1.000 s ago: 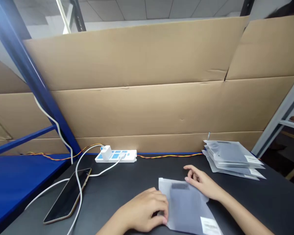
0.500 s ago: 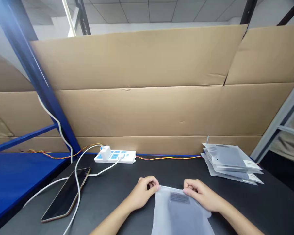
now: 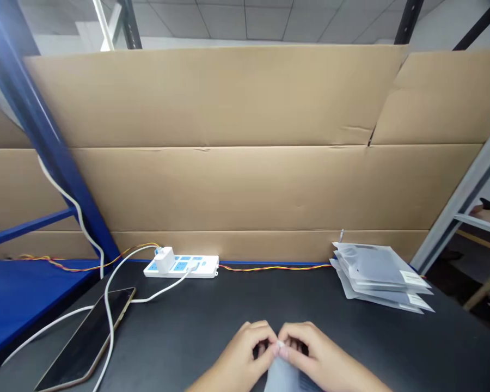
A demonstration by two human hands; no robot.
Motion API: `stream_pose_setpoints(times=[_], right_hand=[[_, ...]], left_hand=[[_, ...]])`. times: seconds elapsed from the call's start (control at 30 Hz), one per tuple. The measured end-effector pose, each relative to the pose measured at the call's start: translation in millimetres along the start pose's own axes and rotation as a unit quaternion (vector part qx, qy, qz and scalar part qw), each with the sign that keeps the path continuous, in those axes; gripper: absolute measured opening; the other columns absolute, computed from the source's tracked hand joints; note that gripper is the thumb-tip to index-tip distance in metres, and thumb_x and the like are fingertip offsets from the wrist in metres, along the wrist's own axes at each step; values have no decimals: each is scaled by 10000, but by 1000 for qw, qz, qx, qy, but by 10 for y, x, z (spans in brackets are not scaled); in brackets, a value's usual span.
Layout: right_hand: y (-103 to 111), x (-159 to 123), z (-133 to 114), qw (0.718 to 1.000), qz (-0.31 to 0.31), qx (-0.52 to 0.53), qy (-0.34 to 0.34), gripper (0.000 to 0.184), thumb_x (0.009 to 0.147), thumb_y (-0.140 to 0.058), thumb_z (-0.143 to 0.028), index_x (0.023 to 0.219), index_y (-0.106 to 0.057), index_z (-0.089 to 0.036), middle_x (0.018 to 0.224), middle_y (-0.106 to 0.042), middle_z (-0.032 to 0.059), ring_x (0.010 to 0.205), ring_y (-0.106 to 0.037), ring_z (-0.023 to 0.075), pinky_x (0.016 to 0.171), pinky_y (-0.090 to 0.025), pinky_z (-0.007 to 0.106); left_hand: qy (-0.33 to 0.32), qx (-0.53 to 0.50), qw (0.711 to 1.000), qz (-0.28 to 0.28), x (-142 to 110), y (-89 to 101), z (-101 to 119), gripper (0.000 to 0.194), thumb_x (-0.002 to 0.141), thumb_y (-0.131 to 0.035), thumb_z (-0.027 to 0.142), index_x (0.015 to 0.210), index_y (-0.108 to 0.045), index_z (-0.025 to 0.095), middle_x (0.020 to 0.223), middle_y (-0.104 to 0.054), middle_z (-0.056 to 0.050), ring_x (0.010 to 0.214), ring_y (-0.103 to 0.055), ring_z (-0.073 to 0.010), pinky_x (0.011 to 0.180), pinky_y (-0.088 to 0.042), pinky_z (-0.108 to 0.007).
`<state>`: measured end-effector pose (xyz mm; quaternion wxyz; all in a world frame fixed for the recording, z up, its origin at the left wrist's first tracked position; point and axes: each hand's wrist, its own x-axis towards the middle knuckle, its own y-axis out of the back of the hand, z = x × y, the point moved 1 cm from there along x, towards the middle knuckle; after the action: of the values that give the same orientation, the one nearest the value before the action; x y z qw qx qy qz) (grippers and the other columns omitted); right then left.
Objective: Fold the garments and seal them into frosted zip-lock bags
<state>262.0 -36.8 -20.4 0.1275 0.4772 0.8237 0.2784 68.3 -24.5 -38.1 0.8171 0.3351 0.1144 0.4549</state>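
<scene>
At the lower middle of the head view, a frosted plastic bag (image 3: pixel 283 375) hangs from my fingers, mostly below the picture's edge. My left hand (image 3: pixel 253 348) pinches its top edge between thumb and forefinger. Right beside it, my right hand (image 3: pixel 306 351) pinches the same edge, and the fingertips of both hands nearly touch. A small whitish bit of the bag's edge shows between them. Dark print is partly visible on the bag under my right hand; the rest of the bag is out of view.
A stack of similar filled bags (image 3: pixel 381 277) lies at the back right. A power strip (image 3: pixel 206 265) with a white charger (image 3: pixel 165 259) sits at the back left. A phone or tablet (image 3: pixel 85 340) lies on the left under a white cable (image 3: pixel 111 321). Cardboard (image 3: pixel 245 185) walls the back.
My hands have come together at one spot on the bag's top edge, where they were apart before. Hands and bag sit lower in the picture, and the view has shifted slightly.
</scene>
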Motion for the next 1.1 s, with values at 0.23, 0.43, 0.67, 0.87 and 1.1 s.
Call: stream_pose_setpoints(times=[0.23, 0.43, 0.67, 0.87, 1.1], right_hand=[[225, -29, 86, 1000, 16, -7, -3, 261, 950, -536, -360, 755, -598, -198, 693, -567, -33, 670, -506, 136, 623, -375, 223], [486, -119, 197, 999, 29, 8, -28, 324, 958, -532, -417, 728, -584, -194, 683, -552, -33, 663, -496, 138, 622, -377, 236], [568, -200, 272, 992, 5, 123, -33, 289, 969, -517, -469, 1038, -648, -220, 860, -648, 11, 783, -589, 179, 745, -467, 297], [425, -145, 192, 992, -31, 120, -2, 263, 945, -543, -414, 1012, -713, -225, 924, -670, 28, 861, -599, 205, 816, -469, 321], [133, -95, 156, 994, -103, 32, 21, 289, 661, -806, -329, 919, -725, -224, 906, -594, -20, 777, -543, 153, 709, -433, 239]], left_hand=[[-5, -34, 996, 81, 115, 282, -118, 277, 964, -493, 342, 745, -581, 198, 761, -561, -6, 707, -519, -165, 669, -393, -260], [35, -102, 978, 177, 190, 619, -402, 332, 961, -482, 465, 760, -522, 204, 723, -491, 25, 640, -466, -147, 599, -387, -234], [45, -95, 971, 213, 104, 561, -384, 304, 1011, -383, 465, 852, -491, 231, 772, -496, 27, 710, -494, -168, 691, -440, -255], [23, -42, 984, 170, 84, 223, -319, 293, 1049, -298, 418, 898, -478, 243, 748, -525, 30, 670, -514, -166, 674, -423, -265], [-4, 3, 992, 129, 63, 95, -197, 244, 1055, -307, 369, 909, -468, 257, 753, -543, 32, 665, -545, -165, 670, -408, -264]])
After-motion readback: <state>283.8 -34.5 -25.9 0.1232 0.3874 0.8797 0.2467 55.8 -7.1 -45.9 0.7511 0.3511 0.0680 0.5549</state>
